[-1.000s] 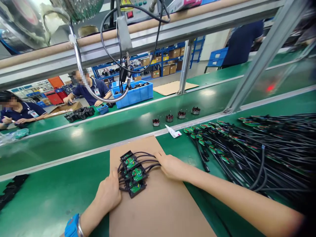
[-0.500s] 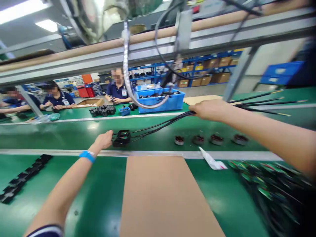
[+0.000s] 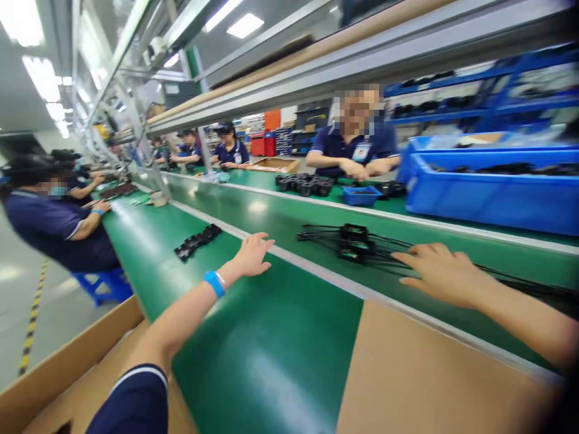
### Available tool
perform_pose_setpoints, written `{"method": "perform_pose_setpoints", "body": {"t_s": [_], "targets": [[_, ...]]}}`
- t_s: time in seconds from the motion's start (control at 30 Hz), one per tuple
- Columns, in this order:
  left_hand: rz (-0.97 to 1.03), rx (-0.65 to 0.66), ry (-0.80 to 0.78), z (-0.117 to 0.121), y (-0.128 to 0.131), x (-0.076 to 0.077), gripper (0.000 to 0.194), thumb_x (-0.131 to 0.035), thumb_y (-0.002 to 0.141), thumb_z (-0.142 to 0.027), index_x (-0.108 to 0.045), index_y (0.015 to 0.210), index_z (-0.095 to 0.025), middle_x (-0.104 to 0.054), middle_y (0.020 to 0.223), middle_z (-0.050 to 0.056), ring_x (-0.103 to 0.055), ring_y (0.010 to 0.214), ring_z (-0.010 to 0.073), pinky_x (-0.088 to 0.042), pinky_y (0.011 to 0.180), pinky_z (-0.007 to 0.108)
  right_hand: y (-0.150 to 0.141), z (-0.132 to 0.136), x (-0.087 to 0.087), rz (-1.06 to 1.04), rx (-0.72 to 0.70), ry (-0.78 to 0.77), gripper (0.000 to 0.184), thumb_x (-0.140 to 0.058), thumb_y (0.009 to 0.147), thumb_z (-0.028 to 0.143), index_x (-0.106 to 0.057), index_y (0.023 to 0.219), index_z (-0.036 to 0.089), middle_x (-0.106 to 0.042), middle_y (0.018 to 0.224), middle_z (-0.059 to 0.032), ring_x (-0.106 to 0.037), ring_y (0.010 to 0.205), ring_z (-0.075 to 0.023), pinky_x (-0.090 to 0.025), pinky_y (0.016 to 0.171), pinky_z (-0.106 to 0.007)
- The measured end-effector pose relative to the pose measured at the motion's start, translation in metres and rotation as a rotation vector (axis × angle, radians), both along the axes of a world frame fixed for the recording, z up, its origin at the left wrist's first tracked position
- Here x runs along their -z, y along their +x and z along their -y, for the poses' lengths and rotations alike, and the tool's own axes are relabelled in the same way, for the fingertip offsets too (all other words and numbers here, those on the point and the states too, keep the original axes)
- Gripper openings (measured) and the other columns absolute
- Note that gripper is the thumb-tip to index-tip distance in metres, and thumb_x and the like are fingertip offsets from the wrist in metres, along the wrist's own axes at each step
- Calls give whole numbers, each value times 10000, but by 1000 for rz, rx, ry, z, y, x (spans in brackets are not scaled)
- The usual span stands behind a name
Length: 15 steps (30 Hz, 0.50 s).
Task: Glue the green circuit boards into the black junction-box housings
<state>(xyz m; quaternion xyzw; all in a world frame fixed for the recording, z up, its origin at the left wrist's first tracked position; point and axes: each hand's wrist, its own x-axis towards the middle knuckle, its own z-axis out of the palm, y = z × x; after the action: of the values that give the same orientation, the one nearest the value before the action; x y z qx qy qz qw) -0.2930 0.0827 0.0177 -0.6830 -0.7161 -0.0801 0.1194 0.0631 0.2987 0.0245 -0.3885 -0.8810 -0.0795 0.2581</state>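
From my seat I see my left hand [image 3: 253, 254] open and empty, fingers spread over the long pale metal strip [image 3: 316, 269]; my right hand [image 3: 441, 274], beyond that strip, is open too, over the thin black cables [image 3: 314, 234], though I cannot tell whether it touches them; the stacked black square housings with green boards [image 3: 355, 243] lie beyond the strip; on its near side are the linked black plastic pieces [image 3: 198, 242] and a flat brown cardboard sheet [image 3: 429, 374].
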Motion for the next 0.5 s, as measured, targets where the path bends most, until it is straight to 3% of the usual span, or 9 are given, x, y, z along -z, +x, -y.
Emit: {"method": "perform_pose_setpoints", "body": {"t_s": [0.07,0.17,0.23,0.3,0.33,0.4,0.5], "targets": [[46,-131,-22,87,-51,-3,553,-652,863,-359,-445,1353,-206,-373,1445,116,-388,1296,321,-371,1032,526,-59,38,20,156,-232,-44,309,-745,737,414,-761,986,232,-658,1037,-221,-579,976,-299,-351,641,-363],[114,-500,-42,242,-120,-4,554,-646,868,-346,-435,1358,-199,-345,1462,120,-370,1306,328,-350,1043,541,-150,114,45,314,-574,-7,381,-725,744,387,-718,1088,221,-610,1126,-237,-510,1053,-366,-383,681,-422],[161,-789,-83,348,-144,4,432,-584,916,-331,-478,1308,-182,-436,1387,116,-469,1222,301,-409,989,538,-205,178,54,335,-816,33,393,-679,771,389,-690,1128,223,-595,1139,-220,-494,1051,-376,-414,716,-457],[232,-1025,-173,438,-145,24,366,-565,933,-317,-515,1257,-154,-513,1295,112,-549,1117,255,-467,929,488,-250,249,56,316,-1046,-2,378,-625,807,387,-662,1151,236,-582,1161,-181,-489,1063,-367,-442,759,-480],[281,-1121,-232,473,-139,38,347,-565,933,-325,-534,1230,-148,-541,1253,105,-578,1067,237,-493,900,458,-267,283,55,311,-1146,-35,369,-612,819,383,-648,1158,242,-578,1165,-161,-486,1078,-361,-450,781,-488],[389,-1269,-342,523,-122,75,341,-555,937,-343,-550,1205,-133,-561,1209,90,-603,1008,220,-516,866,416,-294,345,50,308,-1289,-88,359,-606,831,345,-621,1174,241,-569,1176,-136,-478,1110,-345,-456,818,-492],[535,-1419,-459,551,-104,134,317,-583,924,-323,-555,1192,-155,-584,1174,89,-612,985,217,-536,819,409,-320,404,48,339,-1404,-119,338,-624,825,292,-615,1154,216,-575,1148,-131,-477,1126,-334,-455,841,-485]]}}
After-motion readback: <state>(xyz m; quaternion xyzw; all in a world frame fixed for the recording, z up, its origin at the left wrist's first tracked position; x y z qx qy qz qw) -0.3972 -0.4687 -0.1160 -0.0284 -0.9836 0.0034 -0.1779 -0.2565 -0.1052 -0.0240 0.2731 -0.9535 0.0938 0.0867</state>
